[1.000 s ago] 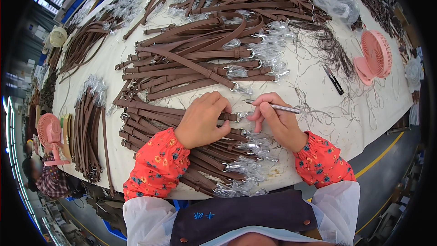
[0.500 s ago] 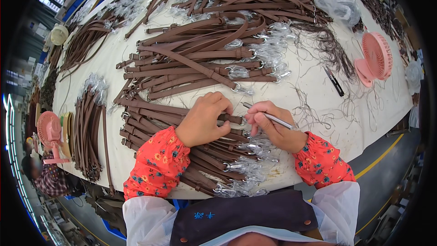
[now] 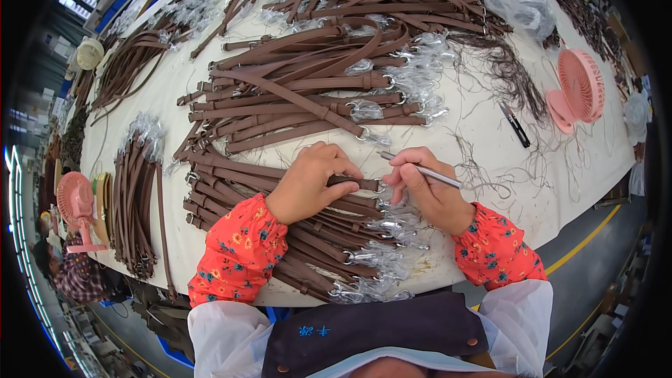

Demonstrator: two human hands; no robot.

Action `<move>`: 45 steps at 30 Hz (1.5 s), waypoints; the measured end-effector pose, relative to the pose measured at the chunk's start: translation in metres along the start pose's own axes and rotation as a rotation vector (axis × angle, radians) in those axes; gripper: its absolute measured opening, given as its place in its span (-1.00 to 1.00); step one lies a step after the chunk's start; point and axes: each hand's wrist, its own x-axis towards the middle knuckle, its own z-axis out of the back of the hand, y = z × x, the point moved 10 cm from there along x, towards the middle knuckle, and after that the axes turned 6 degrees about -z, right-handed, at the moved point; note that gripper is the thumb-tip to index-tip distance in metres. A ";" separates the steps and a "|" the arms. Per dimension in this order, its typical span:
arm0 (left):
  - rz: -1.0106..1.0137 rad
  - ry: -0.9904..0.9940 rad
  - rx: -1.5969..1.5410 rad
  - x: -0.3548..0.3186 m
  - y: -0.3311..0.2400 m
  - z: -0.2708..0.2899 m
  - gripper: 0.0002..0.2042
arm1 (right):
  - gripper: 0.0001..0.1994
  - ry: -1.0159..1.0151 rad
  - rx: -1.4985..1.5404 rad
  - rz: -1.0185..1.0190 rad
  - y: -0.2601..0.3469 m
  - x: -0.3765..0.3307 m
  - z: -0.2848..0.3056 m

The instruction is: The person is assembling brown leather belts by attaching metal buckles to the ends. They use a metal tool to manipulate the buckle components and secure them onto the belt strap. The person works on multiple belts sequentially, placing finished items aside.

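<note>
My left hand [image 3: 306, 180] is closed on a brown strap [image 3: 368, 184], thumb and fingers pinching it close to its metal-fitted end. In my right hand [image 3: 435, 196] is a slim silver pen-shaped tool [image 3: 439, 176], lying across the fingers with its thin tip pointing left. That tip is just above the strap's end and seems apart from it. Right fingertips are beside the strap's metal fitting, and whether they touch it I cannot tell. Under and below my hands lies a row of similar brown straps [image 3: 308, 241], their metal clasps wrapped in clear plastic [image 3: 381, 259].
More brown straps [image 3: 280, 108] are piled beyond my hands, and another bundle [image 3: 133, 203] lies left. On the right are a black cutter-like tool [image 3: 514, 124], dark loose threads [image 3: 504, 70] and a pink fan [image 3: 579, 87]. A second pink fan [image 3: 77, 203] stands at the left edge.
My right hand and the silver tool have shifted slightly right and up, away from the strap's end. The left hand has barely moved and still pinches the strap.
</note>
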 end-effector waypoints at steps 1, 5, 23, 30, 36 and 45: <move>0.013 -0.002 -0.021 0.000 0.002 -0.001 -0.82 | -0.77 0.001 0.004 -0.003 0.000 0.000 0.000; -0.033 -0.046 0.034 0.001 -0.001 -0.001 -0.89 | -0.79 0.024 0.143 0.022 -0.008 0.000 -0.001; -0.008 -0.092 -0.121 0.002 -0.007 -0.001 -0.93 | -0.73 0.132 0.066 -0.116 -0.011 0.002 -0.011; -0.021 -0.090 -0.117 0.002 -0.008 0.000 -0.94 | -0.72 0.134 0.046 -0.126 -0.012 0.002 -0.012; -0.008 -0.085 -0.127 0.002 -0.007 -0.001 -0.94 | -0.72 0.131 0.027 -0.125 -0.012 0.003 -0.012; 0.128 -0.074 -0.215 0.001 0.000 0.000 -0.93 | -0.72 0.129 0.037 -0.130 -0.012 0.002 -0.011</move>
